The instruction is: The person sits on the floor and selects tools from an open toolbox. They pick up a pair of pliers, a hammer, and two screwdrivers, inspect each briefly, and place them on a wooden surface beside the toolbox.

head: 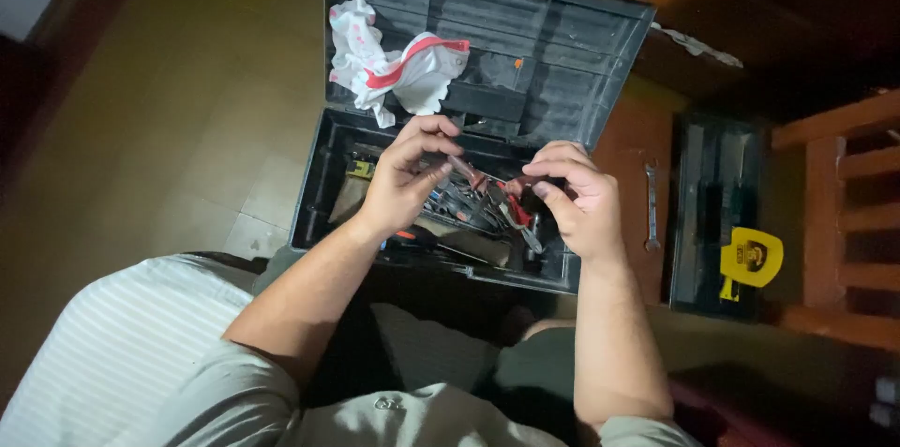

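Both hands over open toolbox, pinching a thin metal rod.

Left hand and right hand fingers closed on the rod's ends, seemingly; jumbled tools below, crumpled rag on lid, wrench right.

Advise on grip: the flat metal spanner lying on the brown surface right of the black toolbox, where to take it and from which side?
Take the flat metal spanner at mid-shank, pinching across its narrow width from directly above. It lies flat, its long axis running away from the person, with bare brown surface either side, so fingers likely fit beside it. The black toolbox wall on its left makes a sideways approach tighter.
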